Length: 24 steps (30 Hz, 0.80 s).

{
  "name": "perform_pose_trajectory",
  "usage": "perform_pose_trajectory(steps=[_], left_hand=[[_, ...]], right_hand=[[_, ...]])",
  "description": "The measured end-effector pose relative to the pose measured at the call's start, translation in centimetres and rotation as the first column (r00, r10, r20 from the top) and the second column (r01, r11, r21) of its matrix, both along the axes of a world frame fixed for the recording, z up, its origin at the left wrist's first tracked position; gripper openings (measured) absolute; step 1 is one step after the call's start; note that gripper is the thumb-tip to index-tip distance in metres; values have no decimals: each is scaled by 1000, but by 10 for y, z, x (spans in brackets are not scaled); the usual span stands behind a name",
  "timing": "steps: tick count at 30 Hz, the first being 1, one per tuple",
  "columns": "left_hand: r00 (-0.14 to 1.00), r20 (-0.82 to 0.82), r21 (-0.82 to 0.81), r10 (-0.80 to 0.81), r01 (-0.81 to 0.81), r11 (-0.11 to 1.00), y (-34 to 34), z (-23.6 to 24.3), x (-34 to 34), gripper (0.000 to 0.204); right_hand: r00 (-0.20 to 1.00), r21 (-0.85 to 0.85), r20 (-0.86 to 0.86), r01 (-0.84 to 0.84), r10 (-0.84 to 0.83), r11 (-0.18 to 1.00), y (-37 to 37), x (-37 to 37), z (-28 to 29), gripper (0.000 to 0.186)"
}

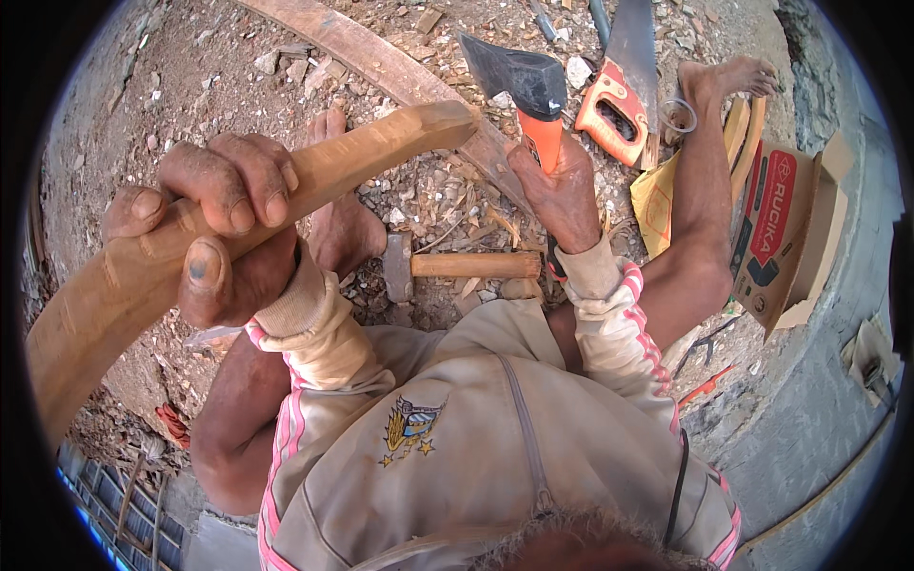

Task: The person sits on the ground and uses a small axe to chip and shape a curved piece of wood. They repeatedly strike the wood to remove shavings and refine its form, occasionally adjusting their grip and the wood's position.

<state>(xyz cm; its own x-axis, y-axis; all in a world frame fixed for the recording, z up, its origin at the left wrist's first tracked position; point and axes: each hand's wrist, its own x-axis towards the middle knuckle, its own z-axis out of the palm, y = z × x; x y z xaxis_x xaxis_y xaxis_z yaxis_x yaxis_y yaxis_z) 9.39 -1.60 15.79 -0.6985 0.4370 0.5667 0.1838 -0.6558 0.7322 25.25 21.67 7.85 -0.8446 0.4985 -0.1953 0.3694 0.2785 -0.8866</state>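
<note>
My left hand (224,214) is wrapped round a curved, carved piece of wood (371,157), which slants from the lower left up to the middle. My right hand (562,190) grips an axe (541,133) by its orange handle, close under the dark head. The axe head points up and left, apart from the wood's end. Between my legs a hammer (466,265) with a wooden handle lies on the rubble, its metal head towards my left foot. Part of the axe handle is hidden by my right hand and sleeve.
A handsaw (614,114) with an orange handle lies ahead on the right. Behind the axe, a long plank (381,57) crosses the chip-strewn ground. An open cardboard box (785,228) stands beyond my right leg, near a yellow sheet (654,209) and a clear ring (679,116).
</note>
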Motion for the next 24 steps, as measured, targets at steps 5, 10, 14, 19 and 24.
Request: perform_pose_trajectory(steps=[5, 10, 14, 19, 24], left_hand=[[999, 46, 10, -25, 25, 1000, -12, -1, -7, 41], [999, 47, 39, -13, 11, 999, -8, -4, -9, 40], [999, 36, 30, -1, 0, 1000, -11, -4, -8, 42], [999, -11, 44, -42, 42, 998, -4, -8, -14, 42], [999, -9, 26, -50, 50, 998, -16, -4, -14, 41]], right_hand=[[987, 142, -158, 1, 22, 990, -5, -6, 19, 26], [997, 171, -5, -79, 81, 982, -1, -2, -25, 26], [991, 68, -137, 1, 8, 998, -12, -12, 20, 25], [994, 232, 51, -109, 100, 967, 0, 6, -31, 23], [990, 74, -143, 12, -2, 997, -15, -6, 25, 26]])
